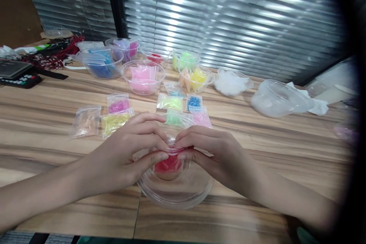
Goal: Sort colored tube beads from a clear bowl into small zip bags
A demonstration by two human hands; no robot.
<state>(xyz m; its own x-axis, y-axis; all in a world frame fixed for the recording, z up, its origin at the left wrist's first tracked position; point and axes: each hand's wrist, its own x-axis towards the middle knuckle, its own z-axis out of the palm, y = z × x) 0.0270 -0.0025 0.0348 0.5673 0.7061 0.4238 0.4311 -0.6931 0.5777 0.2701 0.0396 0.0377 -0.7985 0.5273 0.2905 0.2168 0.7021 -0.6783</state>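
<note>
I read both hands as narrowed on one item: the left hand (pixel 137 148) and right hand (pixel 221 152) pinch the top edge of a small clear plastic bag with red contents (pixel 168 164). The bag is above or inside a clear round plastic bowl (pixel 177 203), near 6 o'clock on the wood-grain counter (pixel 85 213). Apparently done — flat clear plastic bags with coloured contents (pixel 116 124), lying at 10 and 12 o'clock. Apparently left — the red bag; whether it is sealed, I cannot tell.
</note>
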